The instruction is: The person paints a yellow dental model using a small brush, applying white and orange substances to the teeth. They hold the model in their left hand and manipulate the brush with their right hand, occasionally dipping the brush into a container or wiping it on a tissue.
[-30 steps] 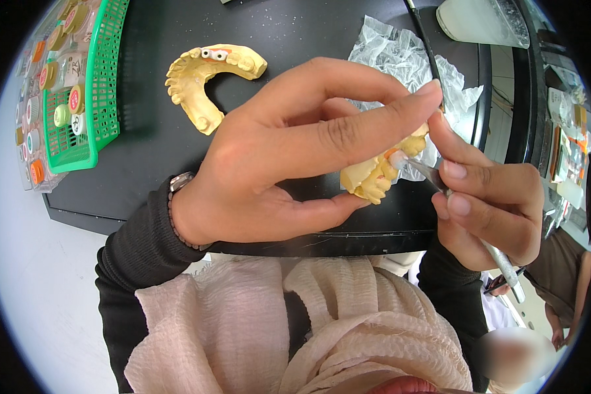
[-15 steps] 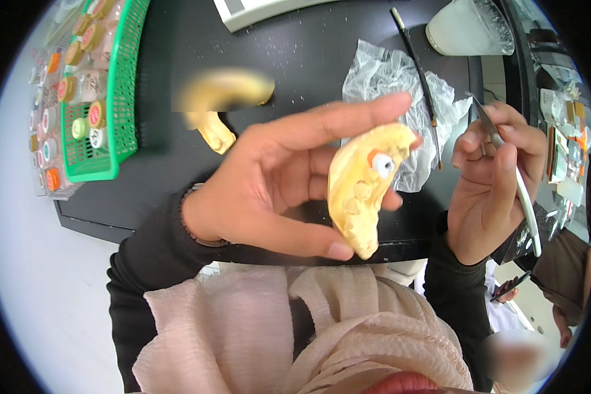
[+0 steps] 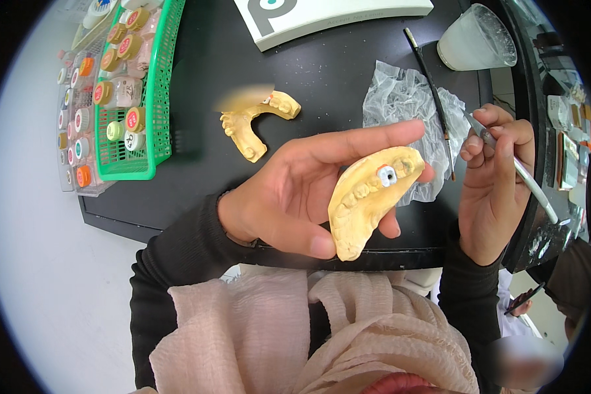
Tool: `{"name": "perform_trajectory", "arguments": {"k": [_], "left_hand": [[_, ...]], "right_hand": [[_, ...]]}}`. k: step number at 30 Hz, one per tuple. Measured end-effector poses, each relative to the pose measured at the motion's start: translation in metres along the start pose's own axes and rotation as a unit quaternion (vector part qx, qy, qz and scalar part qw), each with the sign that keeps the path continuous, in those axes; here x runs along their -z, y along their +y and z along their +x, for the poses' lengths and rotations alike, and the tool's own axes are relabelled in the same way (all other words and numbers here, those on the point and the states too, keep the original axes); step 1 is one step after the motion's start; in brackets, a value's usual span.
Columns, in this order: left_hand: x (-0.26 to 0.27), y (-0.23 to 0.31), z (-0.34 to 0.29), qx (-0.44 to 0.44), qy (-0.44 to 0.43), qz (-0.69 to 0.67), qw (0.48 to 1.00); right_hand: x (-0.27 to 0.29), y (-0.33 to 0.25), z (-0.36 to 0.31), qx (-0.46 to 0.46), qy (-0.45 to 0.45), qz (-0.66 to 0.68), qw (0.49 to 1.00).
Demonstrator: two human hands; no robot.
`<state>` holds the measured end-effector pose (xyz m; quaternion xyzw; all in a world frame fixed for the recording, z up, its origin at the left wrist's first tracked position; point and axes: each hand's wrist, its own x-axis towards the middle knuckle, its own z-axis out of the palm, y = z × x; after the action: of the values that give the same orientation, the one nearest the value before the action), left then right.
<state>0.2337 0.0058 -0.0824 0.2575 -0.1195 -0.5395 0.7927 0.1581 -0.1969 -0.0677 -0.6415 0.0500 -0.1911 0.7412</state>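
Observation:
My left hand (image 3: 289, 190) grips a yellow plaster dental model (image 3: 351, 223) by its edges, its row of teeth turned up toward me. One tooth on it is a white crown (image 3: 387, 175) with a dark hole and an orange-red rim. In my right hand (image 3: 496, 177) is a slim carving knife (image 3: 525, 173) with a pale handle, held like a pen, its blade pointing up and left. The blade is apart from the model. A second yellow dental model (image 3: 246, 139), horseshoe-shaped, lies on the black table beyond my left hand; part of it is blurred.
A green basket (image 3: 154, 151) of small capped jars stands at the left. Crumpled clear plastic (image 3: 394, 92) lies under a thin brush (image 3: 429, 85). A cloudy plastic cup (image 3: 473, 43) is at the far right, a white box (image 3: 341, 20) at the back. Another person's hand (image 3: 523, 306) holds a phone.
My left hand has turned the model, so more of its teeth face me. My right hand keeps its hold on the knife. The whole view has shifted, moving the table things rightward and down.

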Motion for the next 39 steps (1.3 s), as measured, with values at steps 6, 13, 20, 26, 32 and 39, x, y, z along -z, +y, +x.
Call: {"name": "perform_trajectory", "arguments": {"k": [6,13,20,26,32,39], "left_hand": [[0.000,0.001,0.000,0.006,0.001,-0.007,1.000],[0.001,0.001,0.000,0.000,-0.002,-0.002,1.000],[0.005,0.000,0.004,-0.009,-0.022,0.004,1.000],[0.001,0.000,0.005,0.003,0.030,0.025,0.999],[-0.004,0.004,0.006,0.032,0.059,0.020,0.998],[-0.003,0.002,0.007,0.026,0.057,0.012,0.998]], "right_hand": [[-0.001,-0.003,-0.003,0.010,-0.020,-0.024,0.999],[-0.006,-0.007,-0.004,0.011,-0.023,-0.041,0.999],[-0.006,-0.007,-0.006,0.052,-0.039,-0.093,0.994],[-0.006,-0.005,-0.006,0.150,-0.127,-0.136,0.971],[-0.008,-0.011,-0.006,0.179,-0.214,-0.219,0.935],[-0.010,-0.014,-0.009,0.193,-0.226,-0.284,0.912]]}}
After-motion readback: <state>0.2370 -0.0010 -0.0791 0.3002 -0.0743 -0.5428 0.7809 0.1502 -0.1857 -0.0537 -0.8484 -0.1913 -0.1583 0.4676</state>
